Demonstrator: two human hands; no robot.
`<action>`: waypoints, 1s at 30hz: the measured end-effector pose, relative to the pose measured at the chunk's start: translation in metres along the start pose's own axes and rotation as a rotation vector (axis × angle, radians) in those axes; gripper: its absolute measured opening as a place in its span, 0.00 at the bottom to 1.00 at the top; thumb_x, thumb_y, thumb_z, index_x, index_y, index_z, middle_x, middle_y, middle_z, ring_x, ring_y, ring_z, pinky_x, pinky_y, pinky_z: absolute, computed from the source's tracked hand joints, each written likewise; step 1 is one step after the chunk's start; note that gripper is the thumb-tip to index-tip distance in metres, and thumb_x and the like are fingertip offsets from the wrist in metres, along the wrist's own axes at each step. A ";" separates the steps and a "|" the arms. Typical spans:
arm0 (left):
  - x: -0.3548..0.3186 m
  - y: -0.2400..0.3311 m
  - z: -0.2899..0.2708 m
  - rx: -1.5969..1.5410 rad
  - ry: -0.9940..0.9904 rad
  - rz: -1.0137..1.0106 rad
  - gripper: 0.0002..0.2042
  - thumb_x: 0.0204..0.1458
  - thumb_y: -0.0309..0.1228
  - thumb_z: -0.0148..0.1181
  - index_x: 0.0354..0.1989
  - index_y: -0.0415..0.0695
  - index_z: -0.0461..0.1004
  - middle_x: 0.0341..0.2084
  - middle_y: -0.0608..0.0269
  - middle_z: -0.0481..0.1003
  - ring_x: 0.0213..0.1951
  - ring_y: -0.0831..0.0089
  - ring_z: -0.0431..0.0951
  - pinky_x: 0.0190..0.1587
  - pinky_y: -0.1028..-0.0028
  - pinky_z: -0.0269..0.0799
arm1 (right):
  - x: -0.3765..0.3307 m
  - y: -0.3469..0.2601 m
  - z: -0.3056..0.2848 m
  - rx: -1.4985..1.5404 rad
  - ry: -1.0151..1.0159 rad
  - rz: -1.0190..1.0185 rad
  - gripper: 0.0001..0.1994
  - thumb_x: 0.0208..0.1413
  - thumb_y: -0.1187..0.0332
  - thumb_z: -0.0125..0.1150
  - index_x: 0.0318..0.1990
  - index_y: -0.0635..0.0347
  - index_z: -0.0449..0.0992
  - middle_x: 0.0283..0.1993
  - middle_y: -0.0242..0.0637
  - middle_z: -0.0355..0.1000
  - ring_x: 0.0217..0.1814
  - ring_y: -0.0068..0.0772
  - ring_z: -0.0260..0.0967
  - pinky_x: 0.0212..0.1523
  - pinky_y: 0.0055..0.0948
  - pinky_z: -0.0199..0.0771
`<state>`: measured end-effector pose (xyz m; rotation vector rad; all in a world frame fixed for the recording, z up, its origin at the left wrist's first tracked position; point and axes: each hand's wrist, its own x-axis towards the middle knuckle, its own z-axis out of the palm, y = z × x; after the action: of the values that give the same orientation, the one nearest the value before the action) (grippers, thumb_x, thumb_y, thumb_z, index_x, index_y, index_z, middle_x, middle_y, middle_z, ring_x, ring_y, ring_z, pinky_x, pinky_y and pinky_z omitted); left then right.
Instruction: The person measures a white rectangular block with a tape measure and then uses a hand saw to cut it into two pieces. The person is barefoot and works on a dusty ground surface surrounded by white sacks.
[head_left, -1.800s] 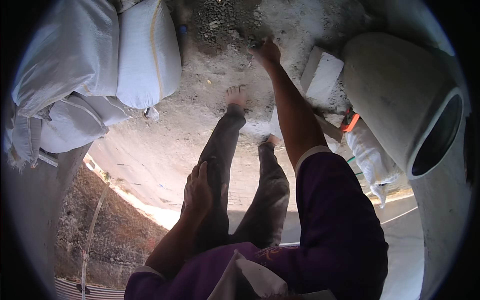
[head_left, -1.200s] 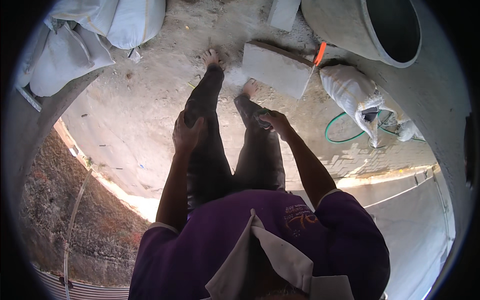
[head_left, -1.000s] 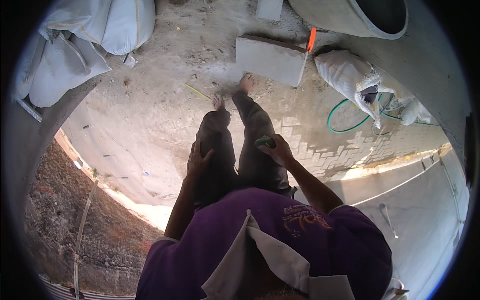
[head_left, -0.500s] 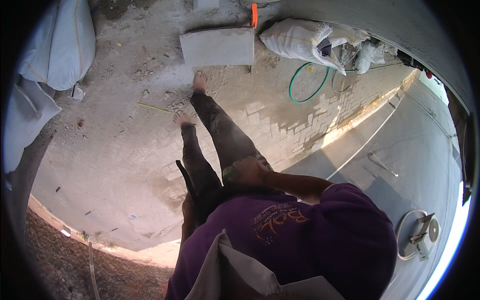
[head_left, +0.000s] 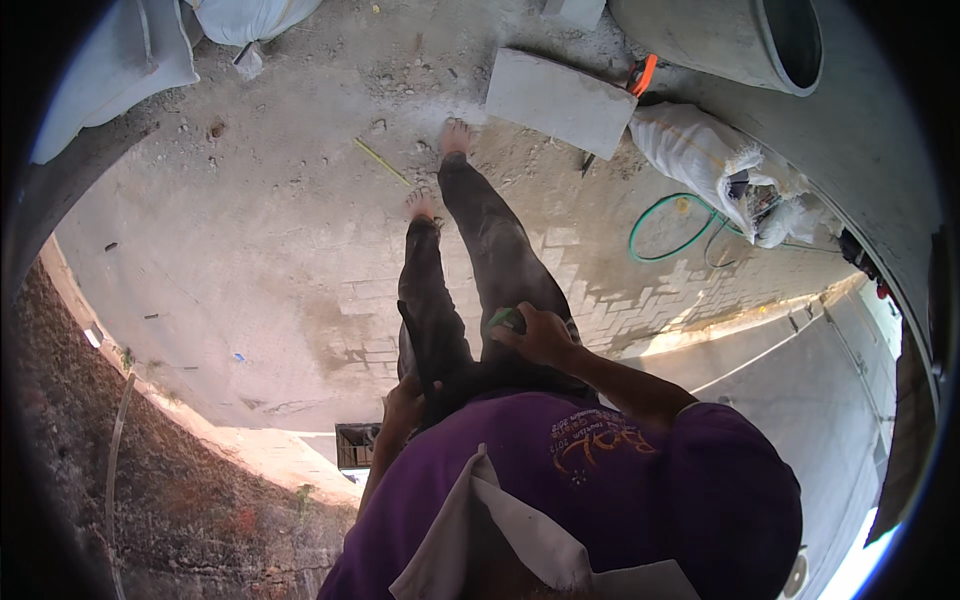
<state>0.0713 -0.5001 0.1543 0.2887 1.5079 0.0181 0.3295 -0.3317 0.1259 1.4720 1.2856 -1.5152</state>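
My right hand (head_left: pixel 542 336) is closed around a small green object (head_left: pixel 508 320) in front of my right thigh. Its kind is hard to tell because the fingers cover much of it. Low at my left hip, my left hand (head_left: pixel 402 404) is closed at the lower end of a long dark flat strip (head_left: pixel 412 335), which stands up along my left leg. Part of that hand is hidden against the dark trousers. Beyond my bare feet lies a grey rectangular slab (head_left: pixel 562 100). At its far right corner is an orange-handled tool (head_left: pixel 643 75).
A yellow strip (head_left: pixel 382 160) lies by my left foot among rubble. To the right are a white woven sack (head_left: pixel 690 150) and a green hose loop (head_left: pixel 675 228). A large grey drum (head_left: pixel 715 40) stands at the far right, white sacks (head_left: pixel 120 75) at the far left.
My view has turned left, so the slab, sack and hose appear farther right. Both hands keep hold of their things near my hips. A dark crate now shows beside my left arm.
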 end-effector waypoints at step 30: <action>0.097 -0.134 0.020 0.022 -0.318 -0.281 0.14 0.61 0.41 0.62 0.36 0.41 0.81 0.28 0.65 0.79 0.28 0.76 0.77 0.33 0.71 0.72 | -0.020 0.175 0.102 0.232 0.010 0.015 0.34 0.53 0.39 0.64 0.46 0.68 0.75 0.44 0.55 0.78 0.49 0.55 0.77 0.52 0.47 0.74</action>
<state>0.0753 -0.6150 0.0335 0.0889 1.2215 -0.2573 0.4623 -0.4840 0.0992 1.6309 1.1306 -1.6945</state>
